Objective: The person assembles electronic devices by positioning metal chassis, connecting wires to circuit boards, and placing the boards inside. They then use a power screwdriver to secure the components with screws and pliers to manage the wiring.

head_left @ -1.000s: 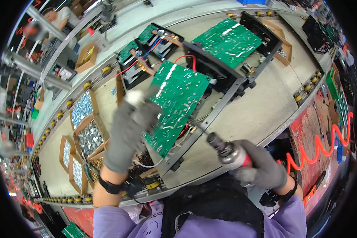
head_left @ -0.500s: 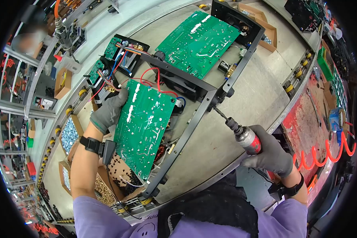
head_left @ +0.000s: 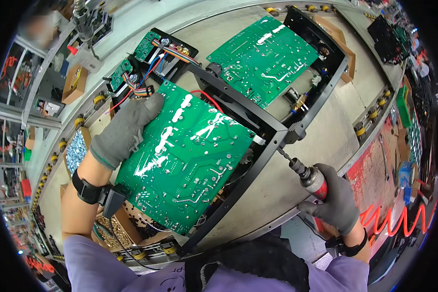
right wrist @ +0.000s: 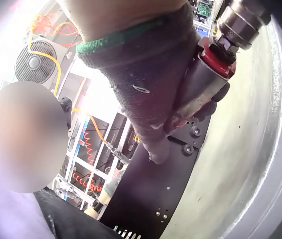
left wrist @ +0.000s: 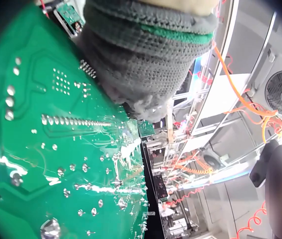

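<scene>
In a grey glove, my left hand point(head_left: 121, 134) grips the left edge of a large green circuit board point(head_left: 190, 155), which is tilted up in a black metal frame point(head_left: 254, 170). The left wrist view shows the glove point(left wrist: 141, 64) over the edge of the board point(left wrist: 41, 164), its fingertips mostly hidden. My gloved right hand point(head_left: 338, 202) holds a silver and red power screwdriver point(head_left: 316, 186), with its long bit pointing at the frame's right corner. Seen from the right wrist, the screwdriver point(right wrist: 200, 89) is above the black side panel point(right wrist: 151, 184).
A second green board point(head_left: 263, 58) sits in another black frame behind. Small wired modules point(head_left: 143, 51) lie at the back left, their cables running toward the frames. Cardboard boxes of small parts point(head_left: 78, 146) stand at left. A red coiled hose point(head_left: 399, 221) hangs at right.
My left hand has gone from over the board to its left edge, and that side has risen toward me. The screwdriver has moved from the near rail to the frame's right corner.
</scene>
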The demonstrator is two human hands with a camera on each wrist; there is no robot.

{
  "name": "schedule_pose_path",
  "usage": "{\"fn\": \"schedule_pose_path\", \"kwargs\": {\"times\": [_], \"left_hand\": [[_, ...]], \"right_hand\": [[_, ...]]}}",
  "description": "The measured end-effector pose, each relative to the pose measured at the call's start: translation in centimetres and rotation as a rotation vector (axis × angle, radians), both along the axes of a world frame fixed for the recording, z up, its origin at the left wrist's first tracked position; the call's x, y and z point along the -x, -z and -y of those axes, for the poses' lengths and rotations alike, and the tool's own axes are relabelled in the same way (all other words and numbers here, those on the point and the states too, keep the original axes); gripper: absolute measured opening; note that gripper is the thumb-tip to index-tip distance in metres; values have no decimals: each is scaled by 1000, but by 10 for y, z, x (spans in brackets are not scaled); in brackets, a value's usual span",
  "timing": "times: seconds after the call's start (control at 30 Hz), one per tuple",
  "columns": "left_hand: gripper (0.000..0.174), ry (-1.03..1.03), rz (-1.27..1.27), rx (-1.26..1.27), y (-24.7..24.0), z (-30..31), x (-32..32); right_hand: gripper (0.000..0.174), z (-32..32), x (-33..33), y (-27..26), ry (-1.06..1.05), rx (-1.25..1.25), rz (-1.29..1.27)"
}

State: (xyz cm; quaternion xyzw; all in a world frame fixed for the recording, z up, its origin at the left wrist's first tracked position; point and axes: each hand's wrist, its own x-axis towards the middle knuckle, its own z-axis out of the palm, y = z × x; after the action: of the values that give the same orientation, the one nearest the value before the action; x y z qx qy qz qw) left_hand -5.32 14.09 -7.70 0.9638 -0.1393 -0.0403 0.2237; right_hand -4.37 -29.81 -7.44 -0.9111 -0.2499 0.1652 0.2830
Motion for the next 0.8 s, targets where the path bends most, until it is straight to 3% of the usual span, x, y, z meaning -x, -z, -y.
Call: {"fn": "schedule_pose_path", "kwargs": {"times": [0.4, 0.47, 0.6, 0.7, 0.77, 0.8], "left_hand": [[31, 84, -32, 28, 23, 1, -16], [31, -12, -214, -102, 16, 6, -17], [32, 34, -41, -131, 22, -2, -9], [35, -59, -150, -102, 13, 2, -4], [37, -225, -386, 76, 4, 10, -5], [37, -223, -390, 79, 6, 9, -4]], "right_hand": [[80, 1, -1, 4, -105, 165, 275], [80, 2, -1, 4, -117, 175, 310], [79, 1, -4, 0, -128, 165, 336], [79, -2, -5, -3, -122, 169, 301], [78, -2, -5, -1, -115, 182, 282], [78, 0, -5, 2, -111, 168, 286]]}}
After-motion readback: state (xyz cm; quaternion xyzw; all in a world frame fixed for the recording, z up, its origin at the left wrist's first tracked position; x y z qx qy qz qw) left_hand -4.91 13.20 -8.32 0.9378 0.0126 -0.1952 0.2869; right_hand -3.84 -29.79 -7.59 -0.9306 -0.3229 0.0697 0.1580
